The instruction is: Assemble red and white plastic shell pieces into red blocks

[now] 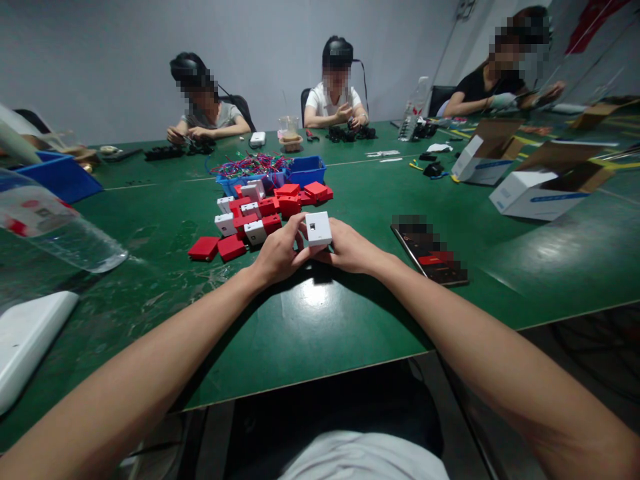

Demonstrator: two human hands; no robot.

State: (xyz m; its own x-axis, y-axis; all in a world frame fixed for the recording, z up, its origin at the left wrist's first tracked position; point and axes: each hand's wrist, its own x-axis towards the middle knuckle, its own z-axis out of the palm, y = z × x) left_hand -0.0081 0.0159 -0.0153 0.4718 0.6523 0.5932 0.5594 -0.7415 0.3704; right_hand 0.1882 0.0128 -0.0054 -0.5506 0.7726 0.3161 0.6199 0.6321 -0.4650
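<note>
Both my hands hold one small white square box (318, 229) with a dark square hole in its face, just above the green table (310, 313). My left hand (279, 253) grips its left side with curled fingers. My right hand (350, 247) closes on its right side. Just beyond lies a pile of red and white boxes (260, 213) of the same kind. Two flat red pieces (217, 248) lie at the pile's near left.
Blue bins (300, 170) with coloured wires (250, 163) stand behind the pile. A phone (430, 252) lies to the right, cardboard cartons (540, 190) farther right. A clear water bottle (55, 227) and a white slab (25, 340) sit at left. Three people work at the far side.
</note>
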